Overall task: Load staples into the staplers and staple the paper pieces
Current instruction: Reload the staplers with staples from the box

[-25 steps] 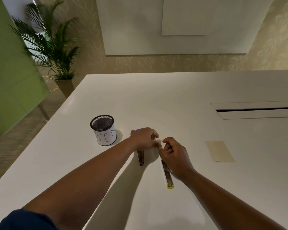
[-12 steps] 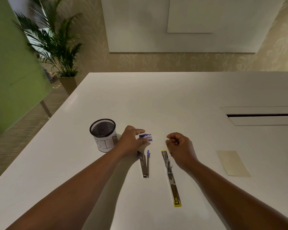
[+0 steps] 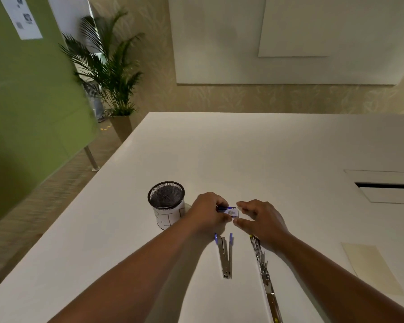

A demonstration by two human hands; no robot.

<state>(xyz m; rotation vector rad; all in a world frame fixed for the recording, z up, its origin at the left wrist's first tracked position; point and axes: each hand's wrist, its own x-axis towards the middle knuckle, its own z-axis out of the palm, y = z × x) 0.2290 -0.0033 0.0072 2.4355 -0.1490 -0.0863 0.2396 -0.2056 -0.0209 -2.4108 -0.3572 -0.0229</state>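
Observation:
My left hand (image 3: 208, 213) holds a small blue and white staple box (image 3: 230, 211) just above the white table (image 3: 266, 155). My right hand (image 3: 261, 220) is at the box's right end, thumb and forefinger spread around it; contact is unclear. Below the hands lie two staplers swung open. The small blue-tipped stapler (image 3: 225, 255) lies under my left wrist. A long yellow-ended stapler (image 3: 265, 276) runs toward the near edge under my right forearm. A beige paper piece (image 3: 371, 266) lies flat to the right.
A black mesh cup (image 3: 166, 203) with a white hand-lettered label stands just left of my left hand. A cable slot (image 3: 385, 185) is set into the table at far right. A potted palm (image 3: 110, 73) and a green panel (image 3: 28, 108) stand beyond the table's left edge.
My left hand has taken the staple box up off the table. My right hand uncurled from a fist and moved left to the box's end. The camera has shifted.

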